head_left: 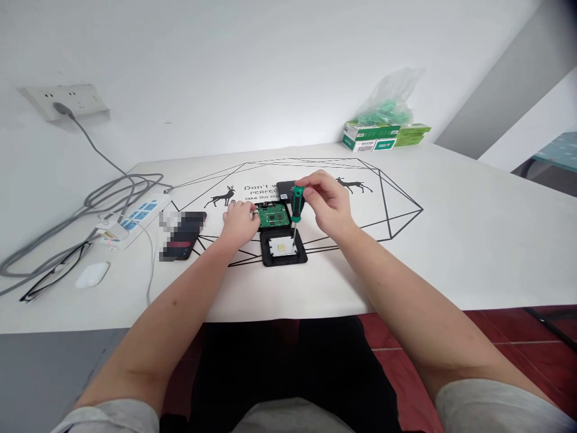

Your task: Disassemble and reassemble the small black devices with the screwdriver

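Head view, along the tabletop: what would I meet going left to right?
White rounded object → power strip → phone → left hand → green circuit board → screwdriver → right hand → green-and-white boxes.

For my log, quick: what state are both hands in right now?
Left hand: at the left edge of the green circuit board; grip cannot be told.
Right hand: closed, holding the green-and-black screwdriver.

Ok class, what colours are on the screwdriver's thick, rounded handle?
The screwdriver handle is green and black, best seen in the head view.
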{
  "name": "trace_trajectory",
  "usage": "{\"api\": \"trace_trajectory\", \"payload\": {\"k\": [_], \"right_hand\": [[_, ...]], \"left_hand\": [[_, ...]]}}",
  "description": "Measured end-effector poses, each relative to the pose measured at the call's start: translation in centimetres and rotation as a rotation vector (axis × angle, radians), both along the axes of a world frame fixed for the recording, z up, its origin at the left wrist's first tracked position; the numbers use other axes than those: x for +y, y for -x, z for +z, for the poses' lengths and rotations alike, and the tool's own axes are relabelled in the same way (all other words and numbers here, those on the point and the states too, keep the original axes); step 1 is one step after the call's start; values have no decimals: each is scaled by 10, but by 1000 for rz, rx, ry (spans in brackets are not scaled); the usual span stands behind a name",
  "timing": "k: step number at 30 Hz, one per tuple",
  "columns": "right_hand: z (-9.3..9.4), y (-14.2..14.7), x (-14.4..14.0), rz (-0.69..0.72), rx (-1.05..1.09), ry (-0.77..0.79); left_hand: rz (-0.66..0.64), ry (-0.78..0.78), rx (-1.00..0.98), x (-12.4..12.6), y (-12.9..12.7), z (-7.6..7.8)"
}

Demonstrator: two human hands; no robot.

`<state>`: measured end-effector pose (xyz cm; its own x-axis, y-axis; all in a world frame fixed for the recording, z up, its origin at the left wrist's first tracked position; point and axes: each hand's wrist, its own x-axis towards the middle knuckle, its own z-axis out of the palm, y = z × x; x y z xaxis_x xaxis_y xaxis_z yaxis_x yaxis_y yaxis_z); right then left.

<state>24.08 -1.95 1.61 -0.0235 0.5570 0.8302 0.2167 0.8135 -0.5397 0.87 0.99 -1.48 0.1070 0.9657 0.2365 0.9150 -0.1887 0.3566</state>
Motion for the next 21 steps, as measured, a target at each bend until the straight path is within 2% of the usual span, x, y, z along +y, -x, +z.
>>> {"api": "trace_trajectory", "payload": {"k": [4, 7, 9, 14, 21], "right_hand": [[-4, 3, 4, 51, 77, -5], [-6, 7, 3, 150, 137, 72], [-6, 10, 1, 168, 149, 134], [-5, 10, -2, 85, 144, 96], [1, 4, -4, -52, -34, -69]], "left_hand": [[-6, 12, -1, 0, 0, -2], [-12, 19, 17, -1, -1, -3], [-3, 25, 42, -2, -1, -4], [11, 59, 90, -2, -2, -3], [6, 45, 76, -1, -2, -6]]}}
